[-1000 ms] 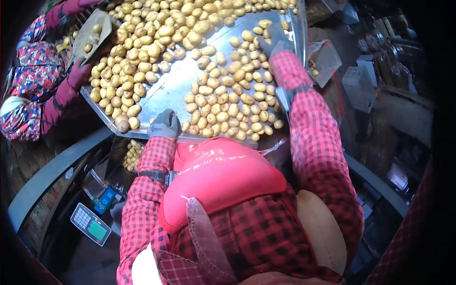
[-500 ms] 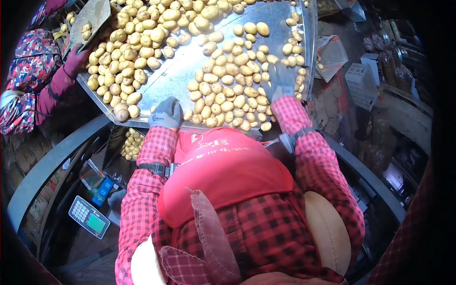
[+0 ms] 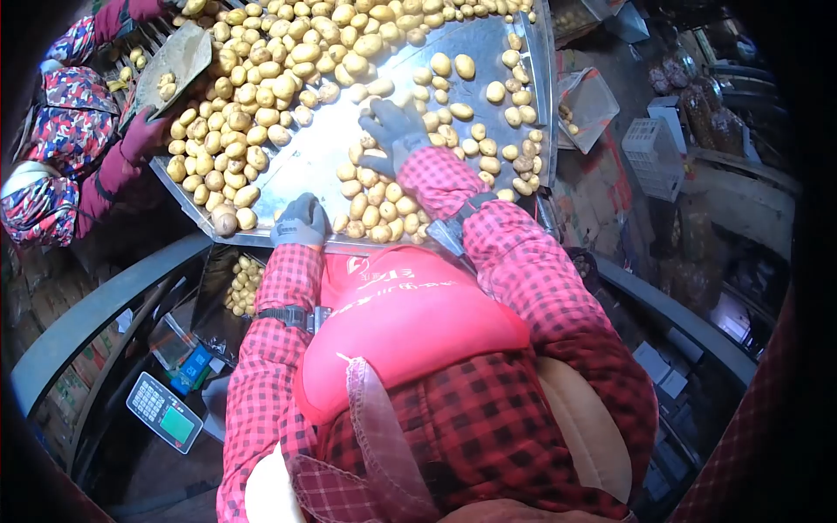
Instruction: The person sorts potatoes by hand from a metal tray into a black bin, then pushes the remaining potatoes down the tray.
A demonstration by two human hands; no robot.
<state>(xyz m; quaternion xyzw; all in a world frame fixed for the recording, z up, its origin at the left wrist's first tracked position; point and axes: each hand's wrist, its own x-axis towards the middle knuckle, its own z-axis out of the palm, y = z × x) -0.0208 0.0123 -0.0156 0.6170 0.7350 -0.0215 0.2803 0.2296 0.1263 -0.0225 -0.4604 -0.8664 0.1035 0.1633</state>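
My left hand [image 3: 299, 221], in a grey glove, is curled at the near edge of the metal tray [image 3: 301, 170]. A bit of yellow potato shows beside its fingers; the rest of what it grips is hidden. My right hand [image 3: 394, 135], gloved too, reaches across the tray with fingers spread over the potatoes. Under and in front of its wrist lies a cluster of small potatoes [image 3: 380, 212]. A big heap of potatoes [image 3: 235, 122] covers the tray's left and far side. Scattered potatoes [image 3: 488, 148] lie to the right of my right hand.
At the left, another person's gloved hand [image 3: 146, 131] is beside a scoop-like container [image 3: 179, 65] with a few potatoes. More potatoes [image 3: 244, 286] sit below the tray's near edge. A scale display [image 3: 164, 412] is at lower left. A white crate [image 3: 654, 157] stands at right.
My right hand has swept left from the tray's right side to its middle, and potatoes there have shifted, leaving them sparser at right. My left hand stays at the near edge.
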